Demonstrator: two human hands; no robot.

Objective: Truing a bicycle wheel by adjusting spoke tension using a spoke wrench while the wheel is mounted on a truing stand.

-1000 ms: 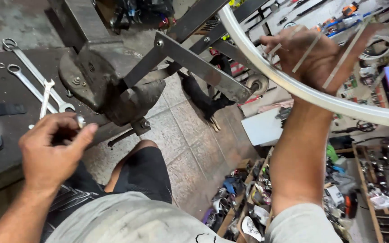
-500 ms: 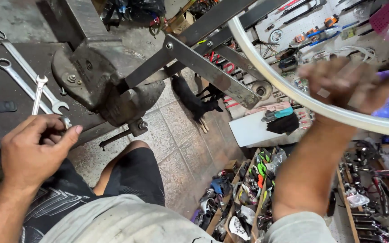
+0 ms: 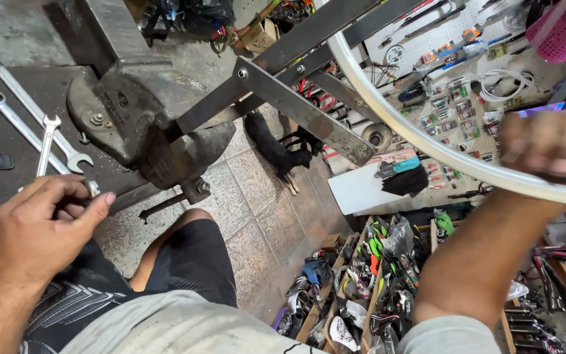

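meanwhile the left hand (image 3: pixel 40 229), fingers curled on a small silvery part at the dark bench edge, lies well apart from the blurred right hand (image 3: pixel 551 147) gripping the silver wheel rim (image 3: pixel 427 141).

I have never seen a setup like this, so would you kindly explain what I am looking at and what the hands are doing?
The picture comes from a camera worn on a person's head, looking down at their own hands in a cluttered bicycle workshop. The left hand rests at the edge of a dark workbench, its fingers closed over the end of a wrench lying there among several wrenches. A heavy metal vise clamps flat steel bars. The right hand, blurred, grips a silver wheel rim. Below are tiled floor and boxes of parts.
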